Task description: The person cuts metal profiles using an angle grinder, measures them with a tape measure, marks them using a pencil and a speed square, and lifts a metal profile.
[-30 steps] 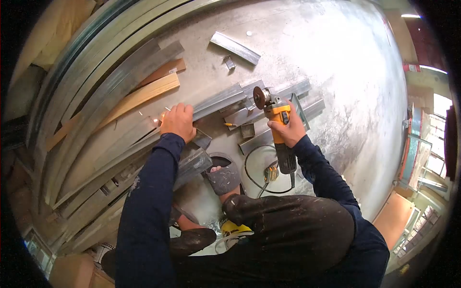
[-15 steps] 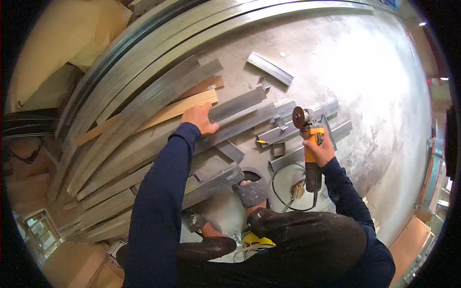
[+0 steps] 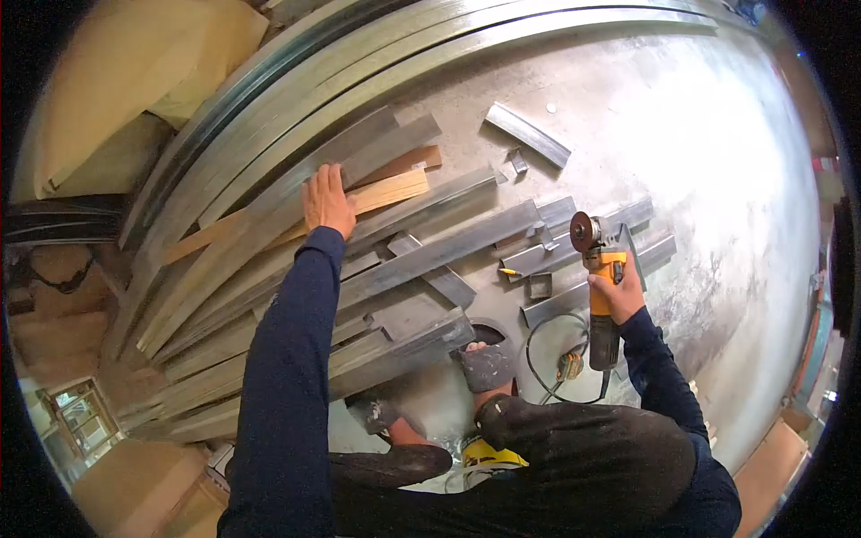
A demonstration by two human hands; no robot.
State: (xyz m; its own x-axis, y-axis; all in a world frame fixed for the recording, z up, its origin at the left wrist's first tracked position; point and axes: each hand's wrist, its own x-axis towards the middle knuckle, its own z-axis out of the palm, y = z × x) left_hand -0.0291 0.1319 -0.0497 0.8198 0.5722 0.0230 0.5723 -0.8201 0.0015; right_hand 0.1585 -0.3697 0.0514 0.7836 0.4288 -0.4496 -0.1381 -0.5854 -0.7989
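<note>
Left hand (image 3: 329, 204), grip loosely spread with no object visibly held, has shifted from the steel channel (image 3: 430, 206) to the wooden batten (image 3: 395, 190) and metal strip (image 3: 386, 152) toward the floor's (image 3: 700, 296) left edge, leaving the channel uncovered. Right hand (image 3: 623, 290): grip closed round the angle grinder (image 3: 603, 327), above mid-floor. No container is identifiable.

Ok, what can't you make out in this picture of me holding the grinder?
All in the head view:
Left hand: palm hidden by the back of the hand; grip or light touch unclear.
Right hand: fingertips hidden behind the grinder.
Yellow object: partly covered by the trouser leg.
Small yellow stick: too small to tell pencil from marker.
</note>
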